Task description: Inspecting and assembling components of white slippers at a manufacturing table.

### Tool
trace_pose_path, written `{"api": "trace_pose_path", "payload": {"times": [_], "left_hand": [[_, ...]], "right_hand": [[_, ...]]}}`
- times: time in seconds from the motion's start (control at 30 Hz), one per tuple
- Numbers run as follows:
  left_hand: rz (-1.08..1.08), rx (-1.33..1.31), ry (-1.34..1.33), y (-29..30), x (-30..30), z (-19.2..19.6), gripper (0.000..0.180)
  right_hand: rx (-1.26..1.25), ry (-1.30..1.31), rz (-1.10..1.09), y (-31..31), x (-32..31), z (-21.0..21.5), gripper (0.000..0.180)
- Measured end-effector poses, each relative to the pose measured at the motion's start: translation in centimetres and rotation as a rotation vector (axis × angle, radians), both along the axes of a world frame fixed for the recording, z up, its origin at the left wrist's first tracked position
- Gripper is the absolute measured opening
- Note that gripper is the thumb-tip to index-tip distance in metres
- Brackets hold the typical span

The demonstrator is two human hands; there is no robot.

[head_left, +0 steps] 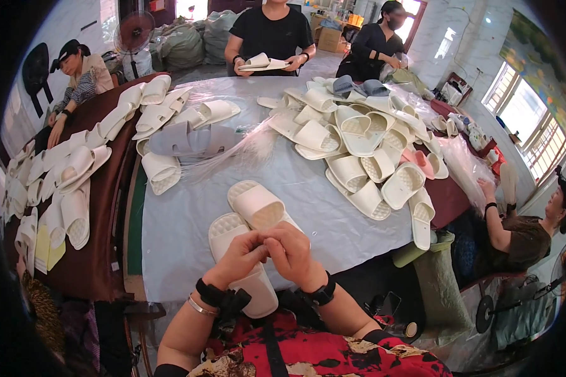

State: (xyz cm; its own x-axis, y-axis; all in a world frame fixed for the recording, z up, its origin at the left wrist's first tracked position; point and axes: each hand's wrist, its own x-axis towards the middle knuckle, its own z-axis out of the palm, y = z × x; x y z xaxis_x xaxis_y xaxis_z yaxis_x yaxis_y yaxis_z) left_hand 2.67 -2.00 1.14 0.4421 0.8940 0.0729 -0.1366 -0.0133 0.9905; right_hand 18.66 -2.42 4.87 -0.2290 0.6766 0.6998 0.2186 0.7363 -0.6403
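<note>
A pair of cream slide slippers lies in front of me on the covered table: the right slipper [258, 204] and the left slipper [228, 231], whose heel reaches the table's near edge. Over them my left hand [238, 256] and my right hand [290, 252] meet, fingers bent and thumbs pressed together. Whatever is pinched between them, if anything, is too small or hidden to make out. My hands cover the middle of both slippers.
At the right of the table rises a heap of cream slippers [358, 173] with a few grey and pink ones. Grey slippers [185, 141] and clear plastic film [248, 146] lie left of centre. More slippers [75, 166] line a brown side table. Several people work around.
</note>
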Motion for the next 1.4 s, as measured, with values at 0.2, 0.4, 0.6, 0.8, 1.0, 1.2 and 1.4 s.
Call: {"api": "trace_pose_path", "payload": {"times": [0.2,0.4,0.6,0.8,1.0,1.2,1.4], "left_hand": [[0.044,-0.211,-0.177,0.7,-1.0,0.0,0.01],[0.101,-0.28,-0.346,1.0,-1.1,-0.9,0.01],[0.088,-0.159,-0.192,0.6,-0.7,-0.3,0.01],[0.174,0.0,-0.006,0.5,0.6,0.2,0.009],[0.414,0.06,0.142,5.4,-2.0,0.0,0.014],[0.561,0.465,0.569,9.6,-2.3,-2.6,0.019],[0.426,0.145,0.56,9.6,-1.9,-1.7,0.019]], "right_hand": [[0.171,0.06,-0.093,0.5,1.2,0.3,0.025],[0.061,0.067,-0.534,0.8,1.6,-2.6,0.026],[-0.019,-0.063,-0.171,-0.3,-0.8,-2.3,0.018],[0.159,0.031,-0.202,0.4,-0.9,-0.6,0.012],[0.046,-0.153,-0.42,1.1,2.0,-2.5,0.006],[-0.041,-0.371,-0.526,0.5,3.2,-3.9,0.009],[-0.232,-0.667,-0.562,1.3,3.9,-4.8,0.018]]}}
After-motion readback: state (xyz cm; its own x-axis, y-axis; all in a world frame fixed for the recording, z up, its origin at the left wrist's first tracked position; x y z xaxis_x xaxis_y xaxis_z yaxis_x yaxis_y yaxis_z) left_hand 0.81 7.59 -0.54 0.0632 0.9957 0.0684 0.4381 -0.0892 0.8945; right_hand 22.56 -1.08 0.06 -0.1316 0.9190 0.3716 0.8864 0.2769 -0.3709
